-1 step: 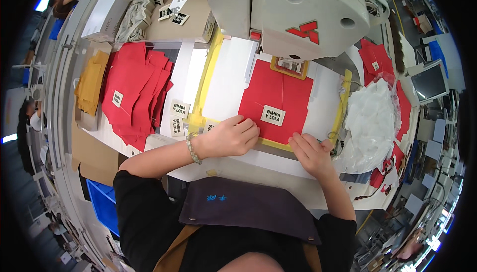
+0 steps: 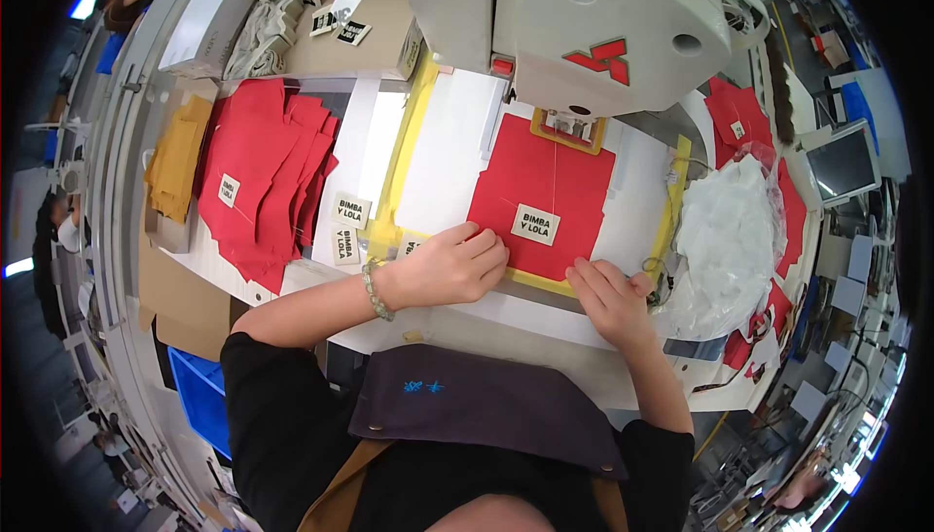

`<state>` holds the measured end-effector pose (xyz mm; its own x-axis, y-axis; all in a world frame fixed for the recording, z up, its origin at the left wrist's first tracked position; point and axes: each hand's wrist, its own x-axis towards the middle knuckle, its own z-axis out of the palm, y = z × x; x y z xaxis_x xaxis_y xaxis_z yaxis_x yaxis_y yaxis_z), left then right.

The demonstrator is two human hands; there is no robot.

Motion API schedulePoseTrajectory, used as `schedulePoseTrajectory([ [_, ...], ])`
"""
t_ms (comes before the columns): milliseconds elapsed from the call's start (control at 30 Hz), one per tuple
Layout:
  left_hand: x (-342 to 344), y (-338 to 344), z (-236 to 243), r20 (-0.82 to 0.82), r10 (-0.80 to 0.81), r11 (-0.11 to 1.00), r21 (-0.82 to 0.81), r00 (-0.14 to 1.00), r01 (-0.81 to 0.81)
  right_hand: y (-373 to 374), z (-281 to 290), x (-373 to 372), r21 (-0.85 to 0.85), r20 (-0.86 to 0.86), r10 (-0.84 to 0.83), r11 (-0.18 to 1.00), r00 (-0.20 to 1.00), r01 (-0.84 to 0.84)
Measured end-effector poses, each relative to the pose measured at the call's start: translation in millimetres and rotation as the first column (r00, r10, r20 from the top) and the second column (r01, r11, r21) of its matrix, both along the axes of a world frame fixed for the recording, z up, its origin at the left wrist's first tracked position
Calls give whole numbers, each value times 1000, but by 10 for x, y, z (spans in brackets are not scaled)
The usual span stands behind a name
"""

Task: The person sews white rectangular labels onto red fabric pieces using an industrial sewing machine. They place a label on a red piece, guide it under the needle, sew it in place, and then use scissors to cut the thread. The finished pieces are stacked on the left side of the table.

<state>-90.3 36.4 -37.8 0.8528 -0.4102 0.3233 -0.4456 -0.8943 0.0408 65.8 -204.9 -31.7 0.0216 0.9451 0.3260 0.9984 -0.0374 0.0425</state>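
A red fabric piece (image 2: 574, 177) lies flat on the white bed beneath the sewing machine head (image 2: 613, 36). On its lower middle sits a cream square label (image 2: 536, 225) with dark print. My left hand (image 2: 448, 267) is closed, its curled fingertips at the piece's lower left edge; the exact pinch is partly hidden. At the lower right edge, the fingertips of my right hand (image 2: 610, 301) rest beside the fabric, fingers stretched and thumb apart. The far edge of the fabric reaches under a yellow presser frame (image 2: 568, 133). Loose cream labels (image 2: 351, 211) lie left of my left hand.
A pile of red pieces (image 2: 263, 172) and mustard-coloured pieces (image 2: 180, 158) stand at the left. A cardboard box (image 2: 365, 51) holds more labels behind. White pieces in a clear plastic bag (image 2: 725, 240) lie at the right. Yellow tape strips (image 2: 404, 153) edge the bed.
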Motion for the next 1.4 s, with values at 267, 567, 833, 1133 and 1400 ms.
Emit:
schedulePoseTrajectory([
  [267, -52, -53, 22, -47, 108, 994, -23, 993, -109, -14, -112, -86, 92, -88, -124, 987, 988, 132],
  [567, 122, -141, 116, -196, 208, 973, -60, 958, -223, -32, -131, -101, 22, -148, -163, 986, 976, 168],
  [833, 407, -118, 165, -277, 209, 962, -115, 938, -249, 15, -115, -49, -19, -255, -131, 991, 958, 131],
  [1133, 422, -67, 158, -315, 199, 962, -116, 928, -246, 31, -90, -24, -24, -290, -127, 992, 949, 125],
  [1400, 361, -87, 40, -189, 179, 973, -112, 966, -202, 32, -92, -22, -9, -304, -125, 992, 945, 128],
])
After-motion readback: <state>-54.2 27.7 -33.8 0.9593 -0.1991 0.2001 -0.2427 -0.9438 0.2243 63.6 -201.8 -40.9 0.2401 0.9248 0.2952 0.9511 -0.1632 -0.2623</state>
